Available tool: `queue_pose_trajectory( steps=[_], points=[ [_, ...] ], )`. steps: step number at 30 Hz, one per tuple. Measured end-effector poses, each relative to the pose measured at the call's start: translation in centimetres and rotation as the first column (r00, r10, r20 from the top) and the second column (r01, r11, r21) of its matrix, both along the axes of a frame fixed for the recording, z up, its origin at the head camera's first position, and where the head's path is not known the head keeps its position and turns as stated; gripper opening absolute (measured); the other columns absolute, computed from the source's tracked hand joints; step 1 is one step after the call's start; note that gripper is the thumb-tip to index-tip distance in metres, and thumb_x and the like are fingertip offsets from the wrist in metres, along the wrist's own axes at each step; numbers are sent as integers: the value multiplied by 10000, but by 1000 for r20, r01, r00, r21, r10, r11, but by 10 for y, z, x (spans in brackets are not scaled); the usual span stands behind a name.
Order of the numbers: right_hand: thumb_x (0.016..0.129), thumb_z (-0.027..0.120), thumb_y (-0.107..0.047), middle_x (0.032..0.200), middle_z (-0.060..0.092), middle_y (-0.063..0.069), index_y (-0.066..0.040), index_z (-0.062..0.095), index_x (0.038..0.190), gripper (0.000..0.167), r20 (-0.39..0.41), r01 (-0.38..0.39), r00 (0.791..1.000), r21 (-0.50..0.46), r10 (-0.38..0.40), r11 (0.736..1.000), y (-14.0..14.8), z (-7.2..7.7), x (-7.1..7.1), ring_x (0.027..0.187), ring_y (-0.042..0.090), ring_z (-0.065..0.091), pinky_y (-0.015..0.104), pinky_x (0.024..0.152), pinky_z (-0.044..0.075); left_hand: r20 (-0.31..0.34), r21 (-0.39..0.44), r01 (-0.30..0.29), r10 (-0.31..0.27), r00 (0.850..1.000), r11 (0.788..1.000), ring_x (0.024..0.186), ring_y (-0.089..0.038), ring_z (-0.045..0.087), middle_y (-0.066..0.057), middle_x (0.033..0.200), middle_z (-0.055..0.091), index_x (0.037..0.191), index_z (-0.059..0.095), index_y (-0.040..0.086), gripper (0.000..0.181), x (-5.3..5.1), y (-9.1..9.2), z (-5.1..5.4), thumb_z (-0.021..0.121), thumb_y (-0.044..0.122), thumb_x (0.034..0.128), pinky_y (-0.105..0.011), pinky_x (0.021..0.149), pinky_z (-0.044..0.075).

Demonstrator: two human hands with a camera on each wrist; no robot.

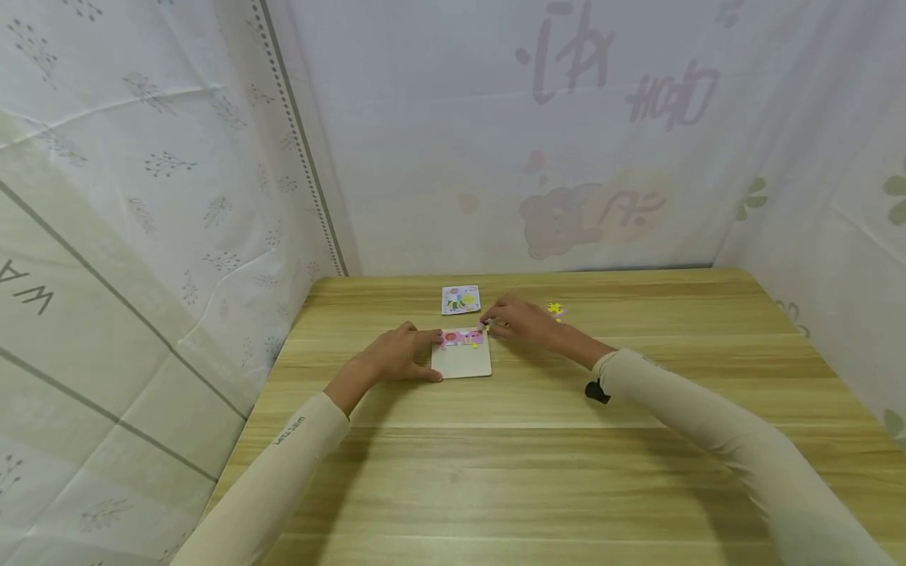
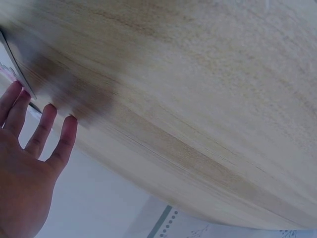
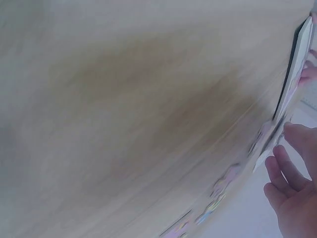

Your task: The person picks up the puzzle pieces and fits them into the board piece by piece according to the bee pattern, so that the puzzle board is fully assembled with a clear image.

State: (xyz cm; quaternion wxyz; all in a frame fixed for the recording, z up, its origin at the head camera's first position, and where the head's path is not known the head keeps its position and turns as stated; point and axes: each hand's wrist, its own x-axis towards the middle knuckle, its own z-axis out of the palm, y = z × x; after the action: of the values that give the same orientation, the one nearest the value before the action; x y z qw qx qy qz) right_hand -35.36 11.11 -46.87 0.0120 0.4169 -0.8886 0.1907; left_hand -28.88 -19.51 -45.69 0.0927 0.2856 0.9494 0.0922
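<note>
While left fingers (image 1: 427, 339) touch the board (image 1: 462, 363), right fingers (image 1: 498, 312) pinch a piece (image 1: 484, 322).

Count mid-frame one left hand (image 1: 403, 351), one right hand (image 1: 524, 321), one white board (image 1: 462, 363), one picture card (image 1: 461, 299), one table (image 1: 453, 472); right of centre, loose puzzle pieces (image 1: 555, 307) too small to count.

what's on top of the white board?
Pink printed puzzle pieces lie along the far part of the white board; its near part is bare. The left grip covers part of its left edge; the surface under the pieces can't be seen.
</note>
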Motion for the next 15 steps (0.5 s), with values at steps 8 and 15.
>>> queue_pose_trajectory(
  steps=[8,15],
  points=[
    [987,713,-107,1141,672,129,-93,762,1223,242,-4,-51,999,-32,51,998,-14,1,10,978,242,654,398,827,557,-12,8,10,-9,1000,1000,1141,-243,552,-27,1452,610,1516,562,201,825,0,0,0,762,649,852,-451,892,518],
    [1028,676,-179,1215,652,75,-139,751,1258,246,38,-35,999,22,34,999,-24,-2,17,1060,195,626,373,872,542,-3,-7,12,-12,1000,1000,1141,-230,548,-13,1467,600,1518,561,215,826,-1,1,1,757,659,850,-442,907,515]
  ],
)
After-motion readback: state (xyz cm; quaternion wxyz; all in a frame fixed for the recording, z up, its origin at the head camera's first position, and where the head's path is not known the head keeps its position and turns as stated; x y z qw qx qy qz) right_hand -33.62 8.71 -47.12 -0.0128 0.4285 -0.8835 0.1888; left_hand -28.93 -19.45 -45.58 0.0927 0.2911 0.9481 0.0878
